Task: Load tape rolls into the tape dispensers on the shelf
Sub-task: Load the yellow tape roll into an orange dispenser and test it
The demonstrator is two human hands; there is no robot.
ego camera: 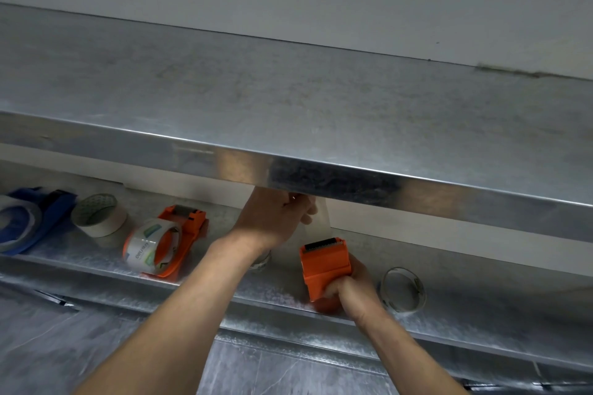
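Note:
My right hand (351,285) grips the handle of an orange tape dispenser (324,261) standing on the lower shelf (282,298), its serrated blade pointing up. A strip of clear tape (316,223) runs up from the blade to my left hand (276,218), which pinches its end just under the upper shelf's front edge; the fingertips are partly hidden there. A second orange dispenser (186,228) with a clear tape roll (150,245) lies to the left.
At the far left sits a blue dispenser (35,218) with a beige tape roll (99,218) beside it. A nearly empty clear roll (402,289) lies right of my right hand. The wide metal upper shelf (321,112) overhangs the lower one.

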